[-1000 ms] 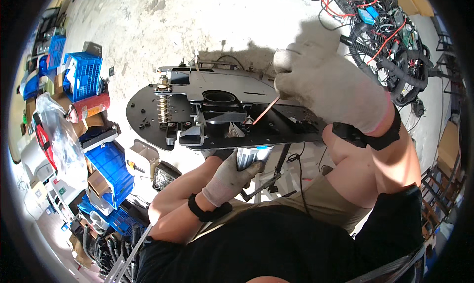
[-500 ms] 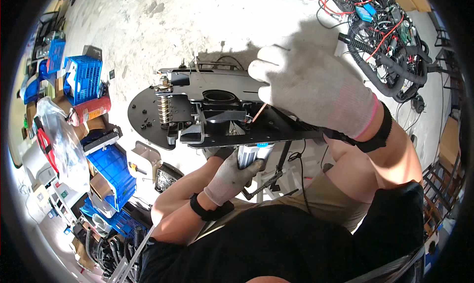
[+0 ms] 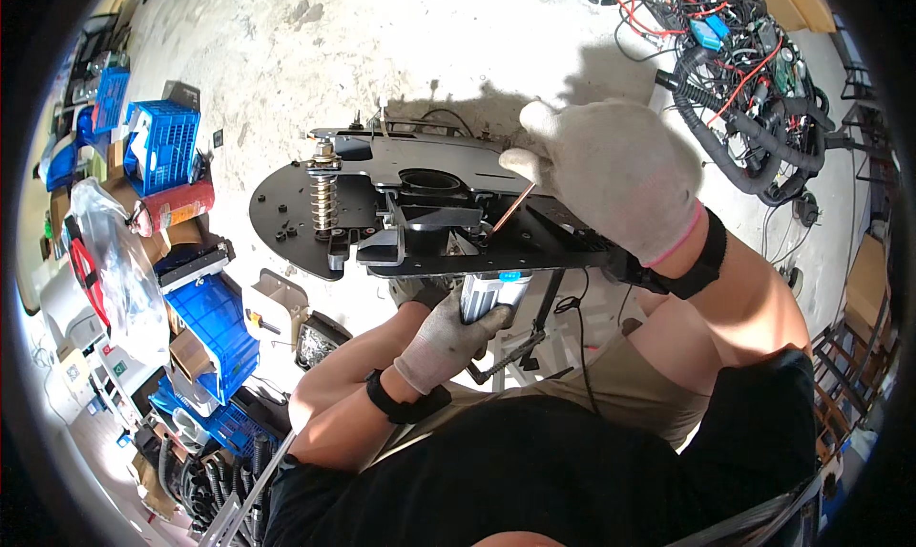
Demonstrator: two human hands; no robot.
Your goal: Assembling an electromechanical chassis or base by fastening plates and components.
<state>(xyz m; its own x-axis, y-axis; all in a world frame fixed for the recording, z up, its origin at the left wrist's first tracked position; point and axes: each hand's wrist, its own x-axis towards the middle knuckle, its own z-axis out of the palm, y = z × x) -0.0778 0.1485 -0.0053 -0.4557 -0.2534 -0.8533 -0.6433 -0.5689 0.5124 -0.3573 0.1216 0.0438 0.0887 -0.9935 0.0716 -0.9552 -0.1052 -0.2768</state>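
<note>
A black metal assembly (image 3: pixel 539 261) with flat plates stands in front of me. A coil spring (image 3: pixel 323 203) rises at its left, and a round hole shows in its upper plate. My right hand (image 3: pixel 625 170), in a whitish glove, is over the assembly's right part. From under its thumb a thin copper-coloured rod (image 3: pixel 512 209) slants down into the gap between the plates; its lower tip is hard to make out. Below the front edge, my gloved left hand (image 3: pixel 444 345) grips a silver ribbed block (image 3: pixel 487 297) with a blue patch, pressed up near the plate's underside.
Tangled cables and black corrugated hoses (image 3: pixel 754 117) lie on the floor at the far right. Blue crates (image 3: pixel 164 146), a red cylinder (image 3: pixel 176 206) and a clear plastic bag (image 3: pixel 124 261) crowd the left. A light plastic housing (image 3: pixel 275 304) sits left of my knee.
My right hand has shifted right and turned, with its thumb and forefinger spread more. More of the rod shows and it leans further over. My left hand stays at the block.
</note>
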